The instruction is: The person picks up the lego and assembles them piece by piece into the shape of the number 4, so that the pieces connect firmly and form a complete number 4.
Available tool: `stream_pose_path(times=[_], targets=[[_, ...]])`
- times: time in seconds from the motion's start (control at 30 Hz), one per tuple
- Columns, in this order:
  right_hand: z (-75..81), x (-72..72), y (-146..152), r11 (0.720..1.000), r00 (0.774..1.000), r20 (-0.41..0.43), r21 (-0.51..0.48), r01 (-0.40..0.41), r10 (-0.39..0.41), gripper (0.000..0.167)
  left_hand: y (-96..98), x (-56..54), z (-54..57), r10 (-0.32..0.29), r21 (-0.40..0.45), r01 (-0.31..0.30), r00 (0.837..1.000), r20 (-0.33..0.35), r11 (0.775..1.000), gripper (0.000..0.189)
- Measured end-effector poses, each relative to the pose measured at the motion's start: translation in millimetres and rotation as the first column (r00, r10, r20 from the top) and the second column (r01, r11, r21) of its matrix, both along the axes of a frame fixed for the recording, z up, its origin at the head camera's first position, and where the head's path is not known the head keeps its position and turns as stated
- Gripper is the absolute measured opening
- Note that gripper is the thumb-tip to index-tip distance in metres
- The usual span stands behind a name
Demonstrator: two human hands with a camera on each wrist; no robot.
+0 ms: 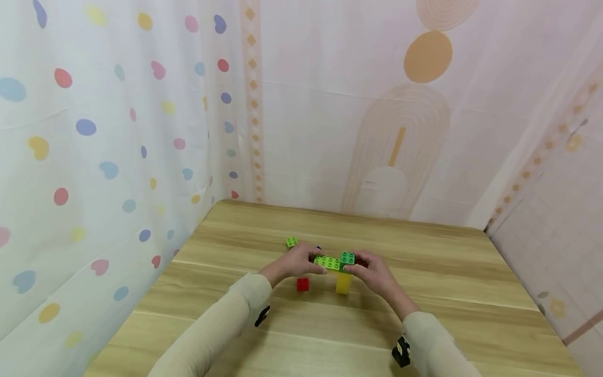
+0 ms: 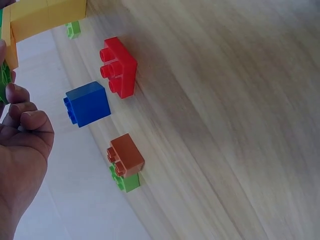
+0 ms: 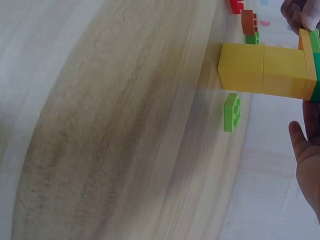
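A stack of yellow bricks (image 1: 343, 283) stands upright on the table, and a flat orange-yellow piece (image 3: 306, 65) caps it in the right wrist view. On top lies a long light green brick (image 1: 327, 263), reaching left past the stack. A square dark green brick (image 1: 347, 258) sits at its right end, above the yellow. My left hand (image 1: 300, 260) pinches the light green brick's free end between thumb and fingers. From the right, my right hand (image 1: 375, 271) grips the dark green brick, thumb in front and fingers behind.
A red brick (image 1: 303, 284) lies near my left hand. Further off is a light green brick (image 1: 292, 242), with a brown brick (image 2: 127, 154) by it in the left wrist view. A blue brick (image 2: 89, 105) stands between brown and red. Another light green brick (image 3: 231, 112) lies beyond the stack.
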State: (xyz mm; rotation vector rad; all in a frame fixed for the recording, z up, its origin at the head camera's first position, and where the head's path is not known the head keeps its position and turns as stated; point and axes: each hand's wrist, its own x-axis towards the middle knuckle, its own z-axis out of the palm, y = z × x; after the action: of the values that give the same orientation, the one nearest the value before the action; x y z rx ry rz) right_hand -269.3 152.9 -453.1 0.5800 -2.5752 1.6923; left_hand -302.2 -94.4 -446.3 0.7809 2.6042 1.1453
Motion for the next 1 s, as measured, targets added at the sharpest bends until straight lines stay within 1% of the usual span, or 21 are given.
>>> stream_pose_path(times=[0.17,0.27,0.4,0.5,0.57,0.63,0.7,0.73,0.77,0.83,1.0], targets=[[-1.0,-3.5,3,1.0,1.0,-0.019,0.002,0.002,-0.002,0.03,1.0,-2.9,-3.6,-0.01,-0.005,0.01,1.0,-0.026,1.0,0.034],[-2.9,-4.9,4,1.0,1.0,-0.013,0.003,0.011,-0.011,0.031,-1.8,-3.4,-6.0,-0.01,-0.006,0.009,0.999,-0.03,1.0,0.042],[-3.0,-3.0,4,0.999,0.999,0.017,0.017,0.042,-0.043,0.031,-10.5,-3.3,-4.6,0.019,0.028,-0.019,1.0,0.019,0.999,0.056],[5.3,4.4,1,0.998,0.998,0.024,0.022,0.056,-0.056,0.029,-19.9,-3.5,0.5,0.033,0.068,-0.037,0.998,0.051,0.997,0.059],[14.2,10.9,-1,0.999,0.999,0.027,0.018,0.044,-0.045,0.028,-26.4,-5.0,3.5,0.038,0.086,-0.042,0.998,0.043,0.995,0.058],[23.1,17.1,-3,1.0,0.999,0.029,0.014,0.024,-0.024,0.028,-33.2,-7.1,5.1,0.058,0.089,-0.06,0.998,0.027,0.994,0.055],[28.3,20.6,-3,1.0,1.0,0.027,0.009,-0.001,0.001,0.028,-39.6,-9.1,5.8,0.078,0.106,-0.08,0.997,0.03,0.991,0.052],[28.2,20.7,-3,1.0,1.0,0.028,0.007,-0.009,0.009,0.028,-42.2,-10.1,6.2,0.091,0.11,-0.094,0.995,0.03,0.989,0.051],[27.5,20.3,-3,1.0,1.0,0.023,0.003,-0.014,0.014,0.028,-44.5,-11.4,6.0,0.105,0.113,-0.108,0.994,0.033,0.988,0.05],[20.3,15.9,-1,1.0,0.999,0.026,-0.01,-0.019,0.02,0.027,-48.3,-13.5,5.7,0.132,0.121,-0.136,0.99,0.04,0.983,0.048],[-7.1,2.2,6,0.998,0.998,0.055,-0.056,-0.013,0.016,0.028,-56.4,-18.0,0.3,0.197,0.112,-0.199,0.98,0.027,0.974,0.05]])
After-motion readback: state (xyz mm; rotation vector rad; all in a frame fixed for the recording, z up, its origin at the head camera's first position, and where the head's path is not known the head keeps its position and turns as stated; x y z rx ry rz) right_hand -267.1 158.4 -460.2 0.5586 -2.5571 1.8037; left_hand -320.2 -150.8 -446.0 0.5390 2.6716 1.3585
